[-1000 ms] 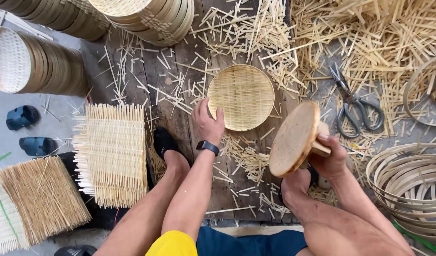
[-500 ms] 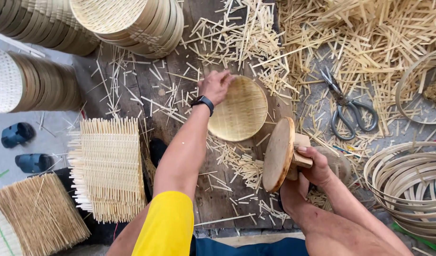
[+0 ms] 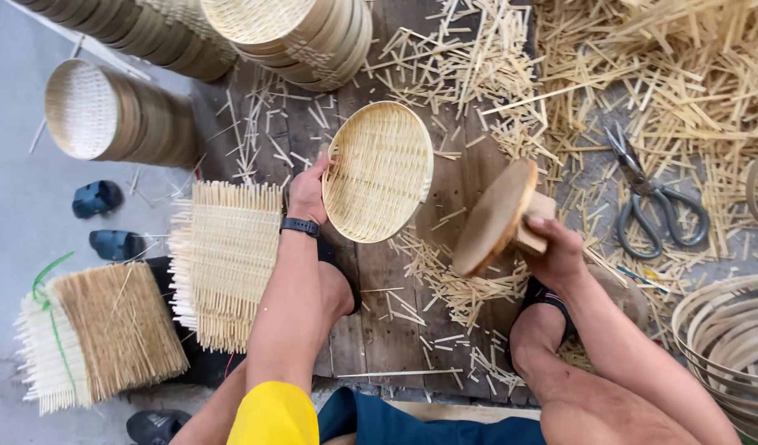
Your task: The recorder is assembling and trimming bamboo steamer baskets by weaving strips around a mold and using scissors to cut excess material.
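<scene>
The left hand (image 3: 307, 191) grips the near-left rim of a round woven tray (image 3: 378, 171), fingers closed over the edge, tilting it up off the plank floor (image 3: 379, 330). The tray is the landmark here: woven, trimmed round, its weave looking whole, so the shaping of this piece seems done.

To the right of the tray, just apart from it, the right hand (image 3: 552, 247) is closed around the short handle of a wooden disc tool (image 3: 494, 218), held on edge. It does not touch the tray.

Beyond the tray, finished round baskets (image 3: 288, 33) lie stacked in rows, and another stack (image 3: 111, 115) lies to its far left; these look complete. Left of the tray and nearer the person, a square woven mat (image 3: 222, 264) with untrimmed strip ends rests on the floor, and farther left lies a bundle of strips (image 3: 99, 334): work judged as not yet shaped. Right of the tray, past the tool, scissors (image 3: 651, 202) lie among loose offcuts (image 3: 643, 74). Bent hoops (image 3: 725, 346) sit far to the right and nearer, not yet joined to any tray, so rimming appears to remain.
</scene>
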